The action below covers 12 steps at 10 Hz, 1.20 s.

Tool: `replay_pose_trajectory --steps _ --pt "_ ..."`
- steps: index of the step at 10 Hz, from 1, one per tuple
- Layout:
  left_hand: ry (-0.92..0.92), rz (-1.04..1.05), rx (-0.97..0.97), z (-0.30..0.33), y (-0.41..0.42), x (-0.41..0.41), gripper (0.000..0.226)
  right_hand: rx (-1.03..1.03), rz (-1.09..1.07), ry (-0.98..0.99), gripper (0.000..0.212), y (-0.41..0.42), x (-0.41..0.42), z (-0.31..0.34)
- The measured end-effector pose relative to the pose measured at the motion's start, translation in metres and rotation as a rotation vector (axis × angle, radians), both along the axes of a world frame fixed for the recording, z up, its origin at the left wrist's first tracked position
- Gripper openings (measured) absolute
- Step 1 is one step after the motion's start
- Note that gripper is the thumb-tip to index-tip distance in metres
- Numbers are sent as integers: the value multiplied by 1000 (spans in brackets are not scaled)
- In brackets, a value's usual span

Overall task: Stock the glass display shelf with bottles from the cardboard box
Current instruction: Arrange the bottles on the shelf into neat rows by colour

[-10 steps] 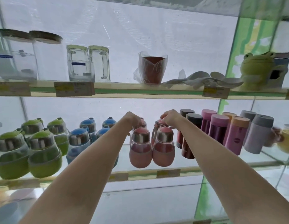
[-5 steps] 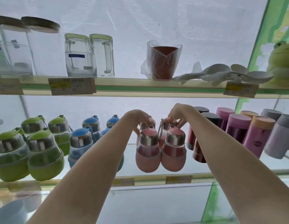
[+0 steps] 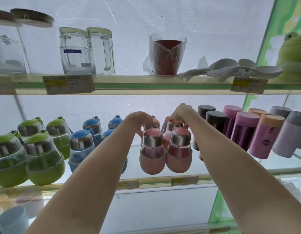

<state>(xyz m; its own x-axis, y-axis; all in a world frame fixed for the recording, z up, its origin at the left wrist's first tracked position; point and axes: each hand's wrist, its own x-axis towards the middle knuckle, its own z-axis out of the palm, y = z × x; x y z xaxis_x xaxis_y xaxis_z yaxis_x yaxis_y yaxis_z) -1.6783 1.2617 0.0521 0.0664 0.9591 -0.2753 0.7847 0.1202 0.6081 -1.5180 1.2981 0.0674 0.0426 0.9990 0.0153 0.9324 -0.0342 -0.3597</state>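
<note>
both arms are stretched up and forward onto the middle glass shelf (image 3: 163, 180), into the gap between the blue bottles (image 3: 82, 144) at 9 o'clock and the dark tumblers (image 3: 215, 120) at 3 o'clock. four pink bottles are stood upright there in two rows, long axes vertical. the front pair (image 3: 165, 149) is left free near the shelf edge, at 6 o'clock from both hands. the left hand (image 3: 139, 120) is curled over the cap of the back left pink bottle (image 3: 154, 122); the right hand (image 3: 181, 112) is curled over the cap of the back right pink bottle (image 3: 171, 125), whose loop strap hangs at its 9 o'clock side. the fingers of both hands are hidden behind the knuckles, but a closed hold on the caps is judged. each hand is nearest its own bottle, so any shift or release is best made straight down. the cardboard box is not in view.
</note>
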Motion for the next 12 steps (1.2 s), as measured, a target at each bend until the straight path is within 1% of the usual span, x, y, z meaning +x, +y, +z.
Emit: replay_pose_trajectory --steps 1,2,3,4,5,6,7,8,9,10,11,12 --pt "-18 20 18 0 5 0 18 -26 -12 21 71 4 5 3" --pt "-64 44 27 -4 6 0 4 -13 -20 -5 71 6 4 -2" --pt "-92 65 34 -6 8 -3 4 16 -38 10 68 10 4 -4" --pt "-124 82 51 -9 10 -3 11 28 -45 35 67 11 2 -7" --pt "-247 171 72 -11 9 -3 19 24 -66 35 66 9 0 -7" --pt "-221 166 89 -10 11 -2 19 57 -68 -11 57 7 -3 -8" --pt "-201 134 55 -8 8 0 17 73 -70 -39 54 8 -5 -9" --pt "-174 135 27 -6 2 2 10 73 -60 -37 59 8 -2 -9" --pt "-194 143 45 -9 5 2 14 80 -40 2 62 11 3 -11" --pt "-315 216 99 -13 6 4 20 14 21 -12 49 9 5 -6" --pt "-347 240 105 -16 7 3 22 -168 82 102 24 3 9 0" --pt "-337 241 74 -16 5 2 39 -259 106 332 29 -6 19 0"
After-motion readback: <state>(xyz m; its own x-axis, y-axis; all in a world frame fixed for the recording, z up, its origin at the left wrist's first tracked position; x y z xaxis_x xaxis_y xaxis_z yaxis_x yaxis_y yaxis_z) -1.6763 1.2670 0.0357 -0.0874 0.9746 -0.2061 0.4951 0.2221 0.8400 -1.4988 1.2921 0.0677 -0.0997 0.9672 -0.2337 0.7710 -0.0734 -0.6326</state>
